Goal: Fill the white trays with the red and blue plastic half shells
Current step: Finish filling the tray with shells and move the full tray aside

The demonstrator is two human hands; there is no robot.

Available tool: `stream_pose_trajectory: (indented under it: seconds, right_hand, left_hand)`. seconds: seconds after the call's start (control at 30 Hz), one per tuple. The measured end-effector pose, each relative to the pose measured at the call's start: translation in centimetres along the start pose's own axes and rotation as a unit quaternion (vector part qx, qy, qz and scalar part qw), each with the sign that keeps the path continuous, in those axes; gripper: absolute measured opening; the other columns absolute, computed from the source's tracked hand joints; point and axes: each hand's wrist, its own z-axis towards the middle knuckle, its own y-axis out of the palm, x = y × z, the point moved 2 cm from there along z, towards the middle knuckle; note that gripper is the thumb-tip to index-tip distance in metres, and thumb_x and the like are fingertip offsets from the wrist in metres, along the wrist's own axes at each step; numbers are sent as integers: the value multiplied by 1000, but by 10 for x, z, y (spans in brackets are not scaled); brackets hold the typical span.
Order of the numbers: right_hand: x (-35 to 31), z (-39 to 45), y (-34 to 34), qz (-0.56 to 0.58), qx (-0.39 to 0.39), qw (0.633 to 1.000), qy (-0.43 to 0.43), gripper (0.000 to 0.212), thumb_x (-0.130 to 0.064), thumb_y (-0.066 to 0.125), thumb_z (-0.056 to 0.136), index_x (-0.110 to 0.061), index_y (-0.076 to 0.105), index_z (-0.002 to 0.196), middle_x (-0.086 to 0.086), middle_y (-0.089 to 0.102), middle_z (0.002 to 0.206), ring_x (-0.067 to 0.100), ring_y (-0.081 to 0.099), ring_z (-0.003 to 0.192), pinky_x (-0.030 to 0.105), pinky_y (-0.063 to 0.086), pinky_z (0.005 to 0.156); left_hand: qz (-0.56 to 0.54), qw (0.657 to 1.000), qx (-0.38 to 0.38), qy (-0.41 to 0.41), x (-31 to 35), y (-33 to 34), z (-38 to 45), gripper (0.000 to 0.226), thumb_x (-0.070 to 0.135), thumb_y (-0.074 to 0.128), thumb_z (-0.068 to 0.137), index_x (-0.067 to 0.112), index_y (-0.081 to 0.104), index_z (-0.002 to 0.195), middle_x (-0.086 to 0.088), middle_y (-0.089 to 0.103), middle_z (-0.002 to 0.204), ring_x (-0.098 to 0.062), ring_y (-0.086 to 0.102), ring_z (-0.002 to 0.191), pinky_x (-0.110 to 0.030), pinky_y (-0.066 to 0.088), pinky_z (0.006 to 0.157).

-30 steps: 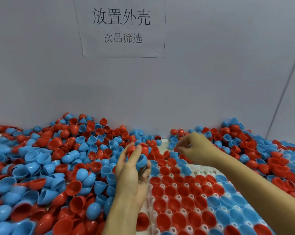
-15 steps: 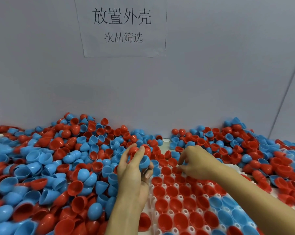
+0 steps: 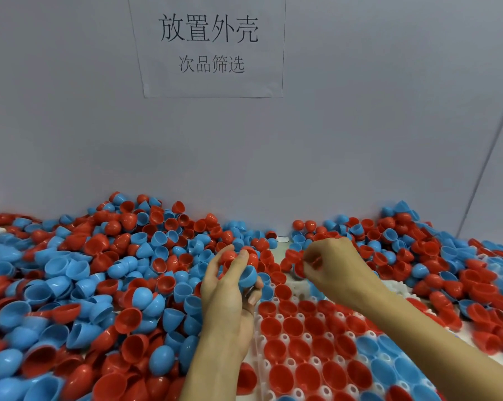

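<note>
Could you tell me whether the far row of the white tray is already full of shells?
Not full. The white tray shows bare white at its far edge, below the right hand, while nearer pockets hold red shells.

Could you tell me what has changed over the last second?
The right hand dipped toward the white tray, then returned to the far pile, fingers curled. The left hand stayed put, gripping its blue shell and red shells.
</note>
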Motion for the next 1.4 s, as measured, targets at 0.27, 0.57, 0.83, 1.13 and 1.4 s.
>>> stream_pose_trajectory:
  seconds: [0.27, 0.57, 0.83, 1.13, 1.4]
  right_hand:
    - [-25, -25, -24, 397, -85, 898, 172, 14, -2, 68, 87, -14, 75, 86, 10, 76, 77, 14, 71, 66, 19, 56, 59]
    - [-22, -35, -17, 551, -82, 800, 222, 23, 1, 62, 92, -11, 81, 87, 13, 77, 90, 13, 66, 66, 20, 55, 61]
    - [-29, -33, -27, 683, -147, 690, 189, 22, -12, 68, 79, 2, 78, 92, 16, 74, 97, 14, 71, 75, 16, 56, 66]
    - [-32, -32, -27, 724, -171, 646, 170, 37, -25, 65, 84, 6, 73, 101, 15, 71, 96, 12, 66, 71, 16, 57, 65]
    - [-23, -25, -29, 543, -176, 810, 134, 44, -59, 72, 76, -21, 78, 98, 0, 71, 81, 7, 61, 61, 17, 51, 58]
  left_hand:
    - [0, 1000, 13, 14, 0, -1, 0, 34, 9, 70, 90, 15, 61, 123, -1, 65, 63, -10, 53, 46, -19, 38, 36]
    - [-3, 1000, 13, 10, -1, -2, 1, 32, 9, 70, 90, 12, 60, 120, -1, 65, 62, -10, 53, 45, -19, 39, 36]
    - [0, 1000, 16, -2, -3, -4, 3, 34, 10, 71, 89, 11, 61, 121, 0, 65, 64, -10, 54, 45, -19, 39, 36]
    - [5, 1000, 20, -6, -5, -4, 6, 34, 10, 72, 89, 13, 61, 121, 0, 65, 63, -10, 54, 45, -20, 39, 36]
    - [11, 999, 46, -15, -8, -3, 5, 34, 9, 75, 87, 13, 63, 120, -6, 64, 73, -12, 55, 45, -20, 39, 36]
